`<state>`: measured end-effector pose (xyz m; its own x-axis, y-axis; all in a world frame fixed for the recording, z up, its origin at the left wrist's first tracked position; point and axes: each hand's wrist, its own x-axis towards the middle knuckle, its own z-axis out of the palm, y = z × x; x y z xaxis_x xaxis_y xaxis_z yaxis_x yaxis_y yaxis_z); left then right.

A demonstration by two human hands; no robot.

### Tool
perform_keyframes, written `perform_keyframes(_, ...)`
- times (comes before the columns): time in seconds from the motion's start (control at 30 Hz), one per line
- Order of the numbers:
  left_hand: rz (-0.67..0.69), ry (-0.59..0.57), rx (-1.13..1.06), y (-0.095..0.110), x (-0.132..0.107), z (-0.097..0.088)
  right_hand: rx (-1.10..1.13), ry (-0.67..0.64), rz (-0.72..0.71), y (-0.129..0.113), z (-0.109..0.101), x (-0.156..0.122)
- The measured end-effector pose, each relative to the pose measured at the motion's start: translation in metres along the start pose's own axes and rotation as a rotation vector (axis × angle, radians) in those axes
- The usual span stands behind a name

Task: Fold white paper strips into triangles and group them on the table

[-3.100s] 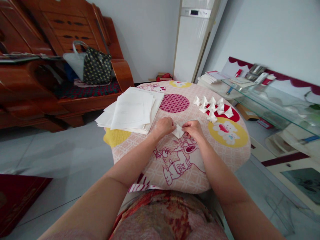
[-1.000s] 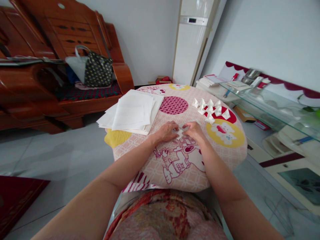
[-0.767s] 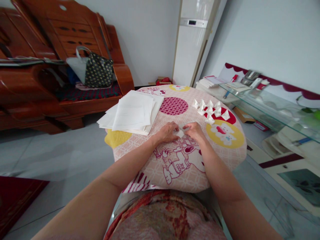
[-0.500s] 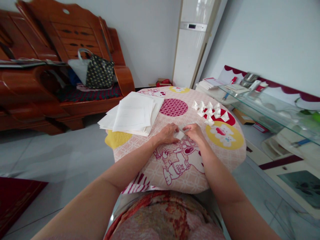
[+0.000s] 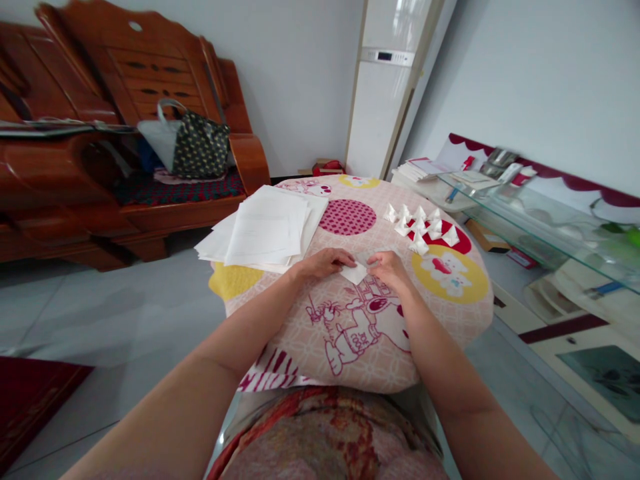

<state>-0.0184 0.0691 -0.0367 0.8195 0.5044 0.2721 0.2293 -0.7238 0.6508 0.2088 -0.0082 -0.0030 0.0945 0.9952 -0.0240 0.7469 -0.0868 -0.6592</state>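
A small folded piece of white paper [image 5: 355,273] lies between my two hands, low over the patterned tablecloth [image 5: 320,340]. My left hand [image 5: 327,263] grips its left edge with the fingers closed. On the other side, my right hand [image 5: 386,268] pinches the right edge between thumb and fingers. Parts of the paper are hidden behind the fingertips. Several small folded white paper shapes [image 5: 419,229] stand in a cluster beyond my right hand. To the left of my left hand is a loose stack of white paper sheets [image 5: 267,227].
A glass-topped cabinet [image 5: 540,220] with papers and small items stands right of the round table. On the left is a wooden sofa [image 5: 195,220] holding a dark patterned bag [image 5: 201,145]. A tall white air conditioner [image 5: 377,100] rises behind the table.
My left hand has shifted slightly left and up, its fingers now flatter along the paper. More of the paper shows, with a corner pointing toward me. The stack and cluster look the same.
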Motion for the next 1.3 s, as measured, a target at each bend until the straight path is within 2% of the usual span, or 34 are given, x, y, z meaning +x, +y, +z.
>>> perform_keyframes(0.17,-0.053,-0.075,0.028,-0.005,0.007,-0.009,-0.053,-0.081,0.013,-0.009,-0.003,-0.004)
perform_keyframes(0.33,-0.083,-0.065,0.214,0.008,0.025,-0.012,-0.005,-0.156,0.105,-0.011,-0.002,-0.001)
perform_keyframes(0.47,-0.081,-0.067,0.226,0.017,0.033,-0.014,0.119,-0.196,0.175,-0.010,0.001,0.002)
perform_keyframes(0.6,-0.161,-0.080,0.050,0.017,0.034,-0.019,0.247,-0.238,0.162,-0.017,-0.002,0.012)
perform_keyframes(0.7,-0.316,-0.039,-0.201,0.015,0.035,-0.020,0.398,-0.175,0.118,-0.024,-0.008,0.026)
perform_keyframes(0.77,-0.451,0.071,-0.364,0.016,0.037,-0.018,0.518,-0.115,0.102,-0.026,-0.012,0.036)
perform_keyframes(0.8,-0.519,0.150,-0.428,0.018,0.038,-0.017,0.561,-0.127,0.106,-0.026,-0.013,0.040)
perform_keyframes(0.9,-0.692,0.336,-0.569,0.024,0.041,-0.015,0.611,-0.263,0.150,-0.022,-0.013,0.048)
perform_keyframes(0.97,-0.769,0.307,-0.624,0.028,0.041,-0.014,0.628,-0.284,0.169,-0.018,-0.012,0.051)
perform_keyframes(1.03,-0.819,0.221,-0.653,0.031,0.040,-0.012,0.636,-0.221,0.168,-0.013,-0.009,0.055)
perform_keyframes(1.17,-0.839,0.144,-0.550,0.036,0.036,-0.008,0.589,-0.148,0.106,-0.003,0.002,0.064)
perform_keyframes(1.3,-0.747,0.076,-0.111,0.038,0.031,-0.007,0.504,-0.129,-0.059,0.007,0.013,0.073)
